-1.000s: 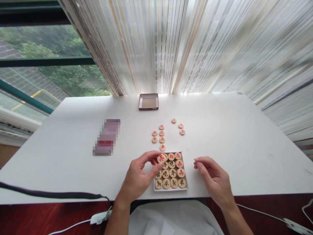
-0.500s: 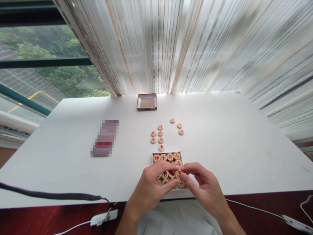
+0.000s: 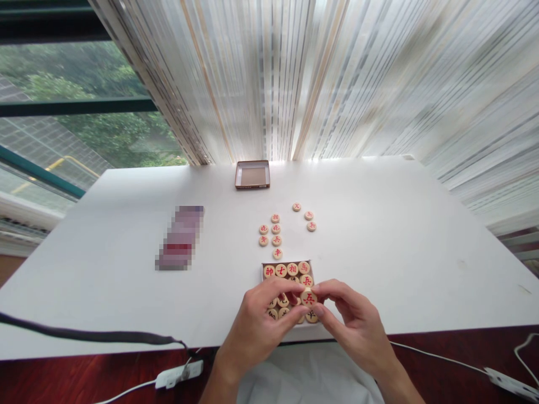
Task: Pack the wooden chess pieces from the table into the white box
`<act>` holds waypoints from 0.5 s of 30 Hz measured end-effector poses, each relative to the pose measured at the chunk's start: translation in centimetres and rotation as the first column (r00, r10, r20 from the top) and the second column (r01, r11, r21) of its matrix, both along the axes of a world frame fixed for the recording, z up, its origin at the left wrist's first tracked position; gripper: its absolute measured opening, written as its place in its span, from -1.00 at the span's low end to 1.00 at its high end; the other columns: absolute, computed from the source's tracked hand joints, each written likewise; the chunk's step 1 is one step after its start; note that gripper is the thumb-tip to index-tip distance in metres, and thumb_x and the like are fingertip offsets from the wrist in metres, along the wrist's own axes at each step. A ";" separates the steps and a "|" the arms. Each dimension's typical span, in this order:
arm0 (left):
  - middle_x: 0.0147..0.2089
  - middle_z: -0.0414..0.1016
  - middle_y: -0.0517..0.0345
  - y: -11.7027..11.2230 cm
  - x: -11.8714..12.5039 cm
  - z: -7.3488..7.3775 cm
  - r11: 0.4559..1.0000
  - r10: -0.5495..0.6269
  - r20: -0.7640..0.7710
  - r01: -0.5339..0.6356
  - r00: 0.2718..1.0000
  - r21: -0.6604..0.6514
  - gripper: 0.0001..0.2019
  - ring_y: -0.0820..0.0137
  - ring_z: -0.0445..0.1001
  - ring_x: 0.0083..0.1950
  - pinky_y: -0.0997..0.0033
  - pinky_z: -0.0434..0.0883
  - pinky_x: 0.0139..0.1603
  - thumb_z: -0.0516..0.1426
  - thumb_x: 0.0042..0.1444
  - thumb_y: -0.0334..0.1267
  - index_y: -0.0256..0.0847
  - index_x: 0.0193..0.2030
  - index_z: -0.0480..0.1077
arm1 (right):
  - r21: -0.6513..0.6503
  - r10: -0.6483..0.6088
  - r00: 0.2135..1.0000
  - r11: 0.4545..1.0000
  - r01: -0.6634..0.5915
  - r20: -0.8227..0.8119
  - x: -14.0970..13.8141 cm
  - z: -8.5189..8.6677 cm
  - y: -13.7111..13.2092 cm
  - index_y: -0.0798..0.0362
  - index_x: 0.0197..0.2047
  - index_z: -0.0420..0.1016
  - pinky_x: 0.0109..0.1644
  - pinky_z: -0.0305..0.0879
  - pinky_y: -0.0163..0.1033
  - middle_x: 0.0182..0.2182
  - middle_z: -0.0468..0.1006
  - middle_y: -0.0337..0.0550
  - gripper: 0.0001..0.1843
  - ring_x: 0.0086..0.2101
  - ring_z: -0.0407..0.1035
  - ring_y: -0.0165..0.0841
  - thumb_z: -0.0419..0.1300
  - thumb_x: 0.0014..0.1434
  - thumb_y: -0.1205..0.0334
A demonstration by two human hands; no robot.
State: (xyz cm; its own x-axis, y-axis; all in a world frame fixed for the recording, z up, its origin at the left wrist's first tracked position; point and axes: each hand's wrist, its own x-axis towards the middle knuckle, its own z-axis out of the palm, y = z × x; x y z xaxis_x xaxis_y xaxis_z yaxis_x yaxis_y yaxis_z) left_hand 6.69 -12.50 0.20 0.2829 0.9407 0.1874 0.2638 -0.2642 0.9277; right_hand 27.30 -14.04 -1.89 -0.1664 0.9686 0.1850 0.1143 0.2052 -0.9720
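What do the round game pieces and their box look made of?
The pieces look like light wood: matte tan discs with red or black inked characters. The box is likely thin cardboard, judging by its slim white matte walls.

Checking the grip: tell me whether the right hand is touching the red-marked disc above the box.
Touching. The head view shows the right hand, its fingers pinching the red-marked disc at its right edge, no gap.
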 end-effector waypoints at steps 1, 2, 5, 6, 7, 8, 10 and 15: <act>-0.11 0.65 0.23 0.0 0.0 0.0 1.000 -0.001 -0.007 0.001 1.000 0.001 -0.77 0.42 0.60 -0.13 0.47 0.51 -0.03 0.32 0.21 -0.27 -0.04 0.01 0.54 | 0.001 0.012 1.000 1.000 -0.012 0.001 0.0 0.1 0.0 -0.11 0.03 0.56 -0.08 0.51 -0.30 -0.18 0.63 -0.17 -0.75 -0.21 0.51 -0.35 0.30 0.30 0.31; -0.10 0.66 0.23 0.0 -0.1 0.0 1.000 -0.003 -0.012 0.003 1.000 0.001 -0.76 0.42 0.60 -0.13 0.47 0.51 -0.03 0.32 0.21 -0.27 -0.03 0.02 0.55 | 0.000 0.021 1.000 1.000 -0.021 0.003 0.0 0.2 0.0 -0.11 0.04 0.56 -0.08 0.51 -0.30 -0.18 0.63 -0.18 -0.74 -0.21 0.51 -0.36 0.30 0.30 0.32; -0.10 0.67 0.23 0.0 -0.1 -0.1 1.000 -0.017 -0.011 0.017 1.000 0.004 -0.76 0.42 0.62 -0.12 0.48 0.51 -0.02 0.32 0.22 -0.28 -0.02 0.03 0.56 | 0.001 0.030 1.000 1.000 -0.030 0.006 0.0 0.3 0.0 -0.13 0.06 0.55 -0.08 0.50 -0.31 -0.18 0.63 -0.19 -0.72 -0.22 0.50 -0.37 0.31 0.30 0.32; -0.09 0.68 0.22 0.0 -0.1 -0.2 1.000 -0.021 -0.006 0.022 1.000 0.005 -0.75 0.41 0.62 -0.11 0.48 0.52 -0.01 0.31 0.23 -0.28 -0.03 0.05 0.56 | 0.001 0.026 1.000 1.000 -0.026 0.006 0.0 0.2 0.0 -0.14 0.05 0.55 -0.08 0.50 -0.32 -0.18 0.63 -0.19 -0.72 -0.22 0.50 -0.38 0.32 0.29 0.32; -0.08 0.68 0.21 0.0 -0.1 -0.2 1.000 -0.026 -0.001 0.026 1.000 0.005 -0.74 0.41 0.62 -0.10 0.48 0.52 -0.01 0.30 0.24 -0.28 -0.03 0.06 0.56 | 0.004 0.020 1.000 1.000 -0.020 0.005 0.0 0.2 0.1 -0.14 0.05 0.56 -0.09 0.50 -0.32 -0.18 0.63 -0.20 -0.72 -0.22 0.50 -0.38 0.32 0.29 0.32; -0.07 0.68 0.20 0.0 -0.1 -0.3 1.000 -0.029 0.005 0.029 1.000 0.004 -0.73 0.40 0.63 -0.09 0.47 0.53 0.00 0.30 0.24 -0.28 -0.03 0.08 0.56 | 0.005 0.014 1.000 1.000 -0.014 0.004 0.0 0.1 0.1 -0.14 0.04 0.56 -0.10 0.50 -0.33 -0.18 0.64 -0.20 -0.72 -0.22 0.50 -0.38 0.33 0.29 0.32; -0.04 0.68 0.17 -0.1 -0.1 -0.4 0.999 -0.033 0.015 0.033 0.999 -0.002 -0.72 0.39 0.63 -0.08 0.46 0.54 0.00 0.29 0.25 -0.29 -0.02 0.10 0.56 | 0.009 0.000 1.000 1.000 0.000 0.001 0.0 0.1 0.1 -0.13 0.02 0.57 -0.12 0.50 -0.34 -0.19 0.63 -0.20 -0.74 -0.23 0.50 -0.39 0.33 0.28 0.32; -0.04 0.69 0.16 -0.1 -0.1 -0.5 0.999 -0.034 0.032 0.035 0.999 -0.022 -0.69 0.38 0.64 -0.08 0.45 0.55 0.00 0.29 0.25 -0.29 -0.02 0.12 0.57 | 0.005 -0.005 1.000 1.000 0.005 -0.015 -0.1 0.0 0.1 -0.11 0.01 0.57 -0.14 0.50 -0.33 -0.21 0.62 -0.19 -0.75 -0.24 0.49 -0.39 0.34 0.28 0.32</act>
